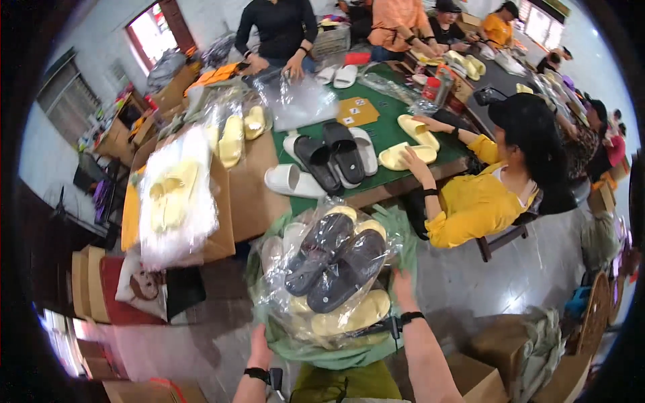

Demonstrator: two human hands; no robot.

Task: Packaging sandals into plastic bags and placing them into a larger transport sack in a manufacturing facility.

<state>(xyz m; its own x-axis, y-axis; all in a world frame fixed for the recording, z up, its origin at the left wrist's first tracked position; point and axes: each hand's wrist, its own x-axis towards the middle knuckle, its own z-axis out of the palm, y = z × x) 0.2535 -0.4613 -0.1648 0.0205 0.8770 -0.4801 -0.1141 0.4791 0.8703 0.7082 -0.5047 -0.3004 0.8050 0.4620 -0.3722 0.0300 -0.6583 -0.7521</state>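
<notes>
In front of me is a green sack full of slippers in clear plastic bags. A pair of black slippers lies on top in clear wrapping, with pale yellow slippers below and around it. My left hand holds the sack low on its left side. On the sack's right side, my right hand grips the edge; the fingertips of both hands are partly hidden by the sack. Just beyond it on the green table stand unwrapped black slippers and white slippers.
At left, a cardboard box bears bagged yellow slippers. A co-worker in a yellow shirt sits at right, hands on yellow slippers. Another person in black handles plastic bags. Cardboard boxes stand low at right.
</notes>
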